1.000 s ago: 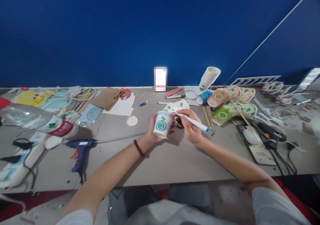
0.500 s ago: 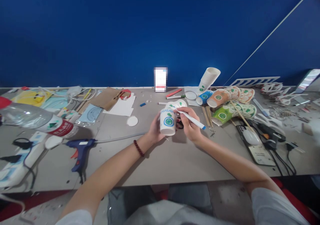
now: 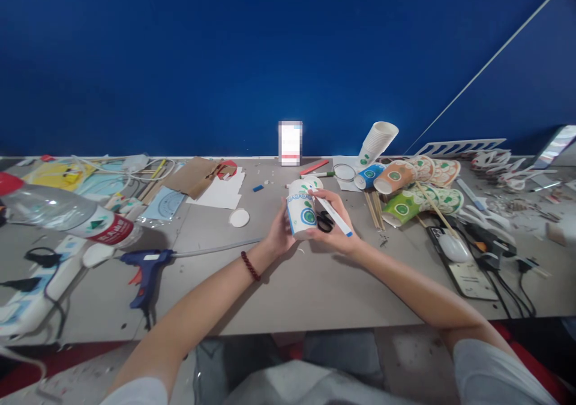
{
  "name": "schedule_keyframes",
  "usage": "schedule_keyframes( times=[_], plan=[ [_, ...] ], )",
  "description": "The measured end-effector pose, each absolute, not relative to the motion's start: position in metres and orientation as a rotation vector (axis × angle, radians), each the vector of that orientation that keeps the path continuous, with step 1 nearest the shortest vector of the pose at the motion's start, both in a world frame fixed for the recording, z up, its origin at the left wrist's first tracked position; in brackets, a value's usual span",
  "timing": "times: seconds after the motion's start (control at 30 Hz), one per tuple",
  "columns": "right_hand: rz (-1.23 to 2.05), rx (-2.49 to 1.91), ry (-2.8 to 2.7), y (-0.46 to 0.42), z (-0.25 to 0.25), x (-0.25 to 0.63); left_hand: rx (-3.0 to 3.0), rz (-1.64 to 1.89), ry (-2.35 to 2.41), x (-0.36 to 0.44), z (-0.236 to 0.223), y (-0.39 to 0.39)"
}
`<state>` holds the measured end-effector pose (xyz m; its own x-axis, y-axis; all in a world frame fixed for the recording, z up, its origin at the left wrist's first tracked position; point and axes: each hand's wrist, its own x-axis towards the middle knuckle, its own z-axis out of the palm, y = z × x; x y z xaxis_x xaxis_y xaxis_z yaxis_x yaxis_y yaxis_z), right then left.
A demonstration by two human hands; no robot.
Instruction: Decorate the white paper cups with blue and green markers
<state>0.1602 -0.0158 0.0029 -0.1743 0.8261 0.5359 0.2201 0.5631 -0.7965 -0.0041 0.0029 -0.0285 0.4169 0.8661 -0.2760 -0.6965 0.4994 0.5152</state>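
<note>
Between my hands is a white paper cup (image 3: 300, 216) with blue and green markings and petal-like flaps spread at its far end. My left hand (image 3: 279, 232) is wrapped round its left side. My right hand (image 3: 338, 237) steadies the cup's right side with its fingers while also gripping a white marker (image 3: 333, 216) with a blue end pointing toward me. Black-handled scissors (image 3: 324, 221) lie partly hidden behind the marker and right hand. A small blue cap (image 3: 258, 188) rests on the table further off.
A blue glue gun (image 3: 148, 270), a plastic bottle (image 3: 85, 213) and a power strip (image 3: 40, 285) are on the left. Coloured cut cups (image 3: 400, 207), a cup stack (image 3: 377, 142) and a phone (image 3: 470, 276) are on the right. Another phone (image 3: 290, 144) leans on the wall.
The cup has turned, bringing a blue stripe into view at its left. My right hand has lowered onto the cup's side, and the marker has swung away from its decorated surface.
</note>
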Motion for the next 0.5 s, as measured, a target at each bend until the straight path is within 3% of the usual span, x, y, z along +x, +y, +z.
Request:
schedule_keyframes(
  times=[0.3,0.5],
  plan=[
    [0.568,-0.848,-1.816,-0.001,-0.017,0.169,0.443,1.047,0.518,0.0,-0.014,-0.001],
    [0.7,-0.83,-1.545,0.007,-0.037,0.171,0.433,1.082,0.593,0.0,-0.019,0.002]
  ],
)
